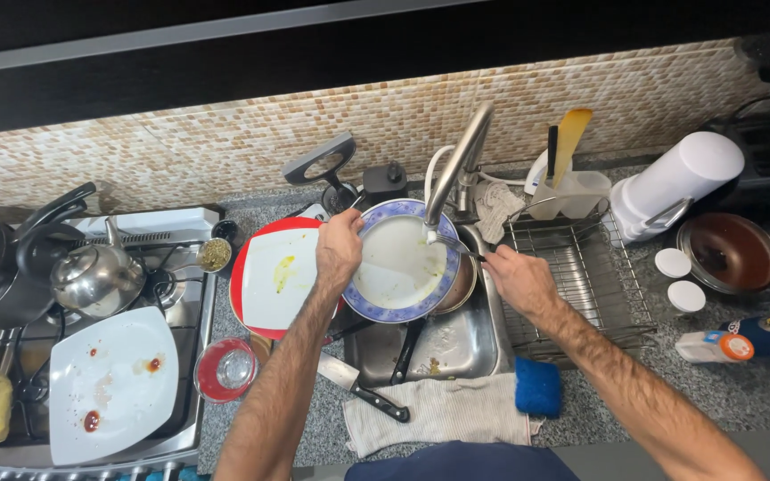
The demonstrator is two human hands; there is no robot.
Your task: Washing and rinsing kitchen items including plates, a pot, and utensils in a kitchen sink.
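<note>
I see the wire rack (581, 276) at centre right empty, so washing looks barely begun. Centre frame, my left hand (339, 251) grips the blue-rimmed plate (400, 263) over the sink (443, 343); my right hand (516, 278) pinches a fork (459, 244) against it.

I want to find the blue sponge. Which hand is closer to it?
Right. The right hand is at the sink's edge, just up-left of the sponge. The left hand holds a plate farther left.
</note>
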